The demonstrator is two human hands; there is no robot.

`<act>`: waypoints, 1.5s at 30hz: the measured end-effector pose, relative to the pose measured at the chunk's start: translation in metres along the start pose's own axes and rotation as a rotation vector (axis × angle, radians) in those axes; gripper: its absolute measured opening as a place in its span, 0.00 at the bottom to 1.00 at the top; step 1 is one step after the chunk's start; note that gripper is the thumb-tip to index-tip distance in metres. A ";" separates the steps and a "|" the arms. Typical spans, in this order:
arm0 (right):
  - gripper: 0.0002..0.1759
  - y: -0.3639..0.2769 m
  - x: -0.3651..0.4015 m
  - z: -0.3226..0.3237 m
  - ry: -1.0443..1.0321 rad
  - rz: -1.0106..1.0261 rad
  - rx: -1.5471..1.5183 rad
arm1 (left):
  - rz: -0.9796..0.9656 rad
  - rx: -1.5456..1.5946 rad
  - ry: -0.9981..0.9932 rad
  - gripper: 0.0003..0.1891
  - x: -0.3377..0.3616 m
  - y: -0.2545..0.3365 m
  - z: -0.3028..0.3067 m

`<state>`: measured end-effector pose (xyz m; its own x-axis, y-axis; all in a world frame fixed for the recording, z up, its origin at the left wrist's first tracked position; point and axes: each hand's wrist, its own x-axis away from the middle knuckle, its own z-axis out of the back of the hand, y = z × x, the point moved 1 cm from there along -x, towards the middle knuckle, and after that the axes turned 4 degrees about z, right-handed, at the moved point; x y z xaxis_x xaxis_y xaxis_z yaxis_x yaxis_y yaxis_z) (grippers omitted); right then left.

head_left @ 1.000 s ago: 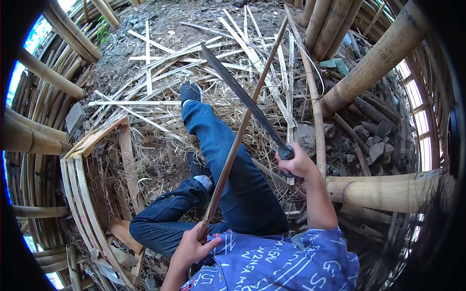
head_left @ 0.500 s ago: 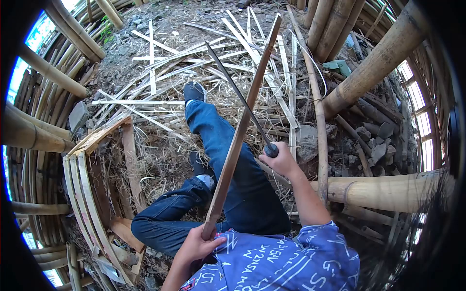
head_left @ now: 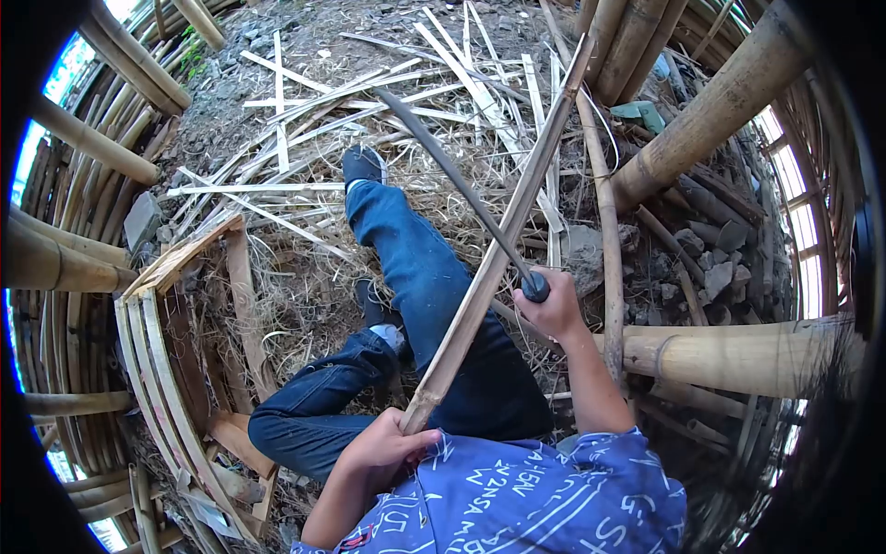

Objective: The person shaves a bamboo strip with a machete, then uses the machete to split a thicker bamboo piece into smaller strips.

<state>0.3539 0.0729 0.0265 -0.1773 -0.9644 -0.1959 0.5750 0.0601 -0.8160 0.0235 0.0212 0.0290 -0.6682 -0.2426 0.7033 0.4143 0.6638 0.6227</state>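
Note:
My left hand [head_left: 388,450] is closed round the lower end of a long split bamboo strip [head_left: 457,346], close to my shirt. The strip slants up and away to the right, its pale, grooved side showing. In my right hand [head_left: 559,309] is the dark handle of a long knife [head_left: 450,173]. Its narrow blade points forward and left, crossing the strip about midway along. Beneath both lies my jeans-covered leg [head_left: 420,268], stretched forward, with the other leg bent at the left.
Thin pale bamboo slats [head_left: 281,120] and shavings litter the ground ahead. A wooden crate-like frame [head_left: 152,369] stands at the left. Thick bamboo poles [head_left: 720,106] rise on both sides, and one lies crosswise [head_left: 738,358] at the right near rubble [head_left: 720,277].
The bamboo strip's upper end has swung right, and the strip has rolled to show its grooved face. My right hand has moved slightly right and down, the blade turning flatter to view.

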 end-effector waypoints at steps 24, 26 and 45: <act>0.11 -0.013 0.003 -0.005 0.007 -0.075 -0.105 | -0.252 -0.578 0.654 0.12 0.012 0.029 -0.033; 0.10 -0.020 0.004 -0.001 0.006 -0.026 -0.057 | -0.207 -0.661 0.639 0.10 0.009 0.028 -0.030; 0.10 -0.035 0.009 0.006 -0.143 -0.022 0.496 | -0.280 -0.740 0.728 0.11 0.000 0.038 -0.046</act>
<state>0.3370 0.0607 0.0569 -0.1022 -0.9918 -0.0773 0.8884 -0.0561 -0.4557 0.0683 0.0138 0.0684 -0.3698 -0.8450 0.3864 0.7384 -0.0148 0.6742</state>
